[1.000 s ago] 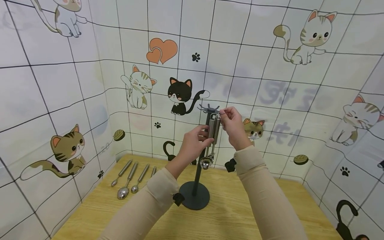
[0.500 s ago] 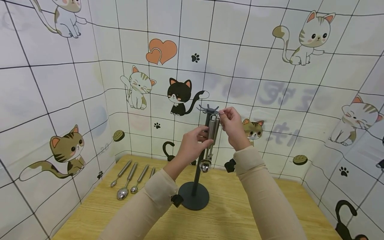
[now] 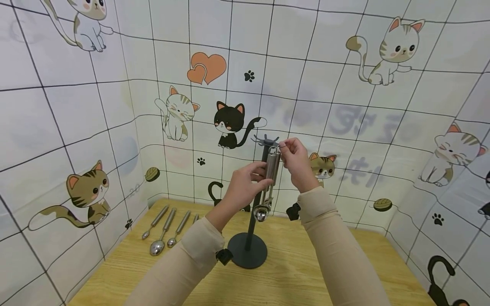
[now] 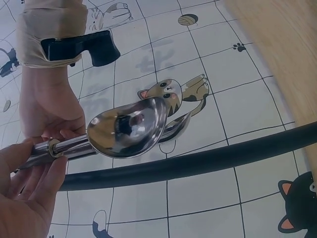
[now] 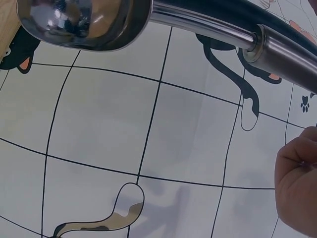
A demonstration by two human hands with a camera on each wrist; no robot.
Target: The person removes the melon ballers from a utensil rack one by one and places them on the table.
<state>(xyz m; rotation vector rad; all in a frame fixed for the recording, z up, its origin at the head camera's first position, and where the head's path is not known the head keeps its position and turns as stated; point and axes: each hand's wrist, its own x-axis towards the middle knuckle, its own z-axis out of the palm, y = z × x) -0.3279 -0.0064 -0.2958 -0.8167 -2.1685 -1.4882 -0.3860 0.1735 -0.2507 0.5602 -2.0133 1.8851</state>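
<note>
My left hand (image 3: 249,180) holds a shiny metal scoop (image 4: 129,129) by its thick handle, thumb in front and fingers behind. The scoop hangs bowl down beside the dark rack's post (image 3: 252,221), its handle loop close under the hooks (image 3: 266,139). A second metal utensil (image 4: 176,128) shows behind its bowl in the left wrist view. At the top, my right hand (image 3: 296,161) pinches at the tip of a rack hook, beside the handle loop; its fingertips partly hide the spot. In the right wrist view the right hand (image 5: 299,178) appears at the edge, fingers curled.
Several metal spoons and scoops (image 3: 157,246) lie on the left of the wooden table (image 3: 291,272). The rack's round base (image 3: 247,250) stands mid-table. Cat-print wall covering (image 3: 298,76) encloses the back and sides.
The left hand has swung the scoop's bowl slightly left and down, and its handle now covers more of the one behind. The right hand stays nearly in place.
</note>
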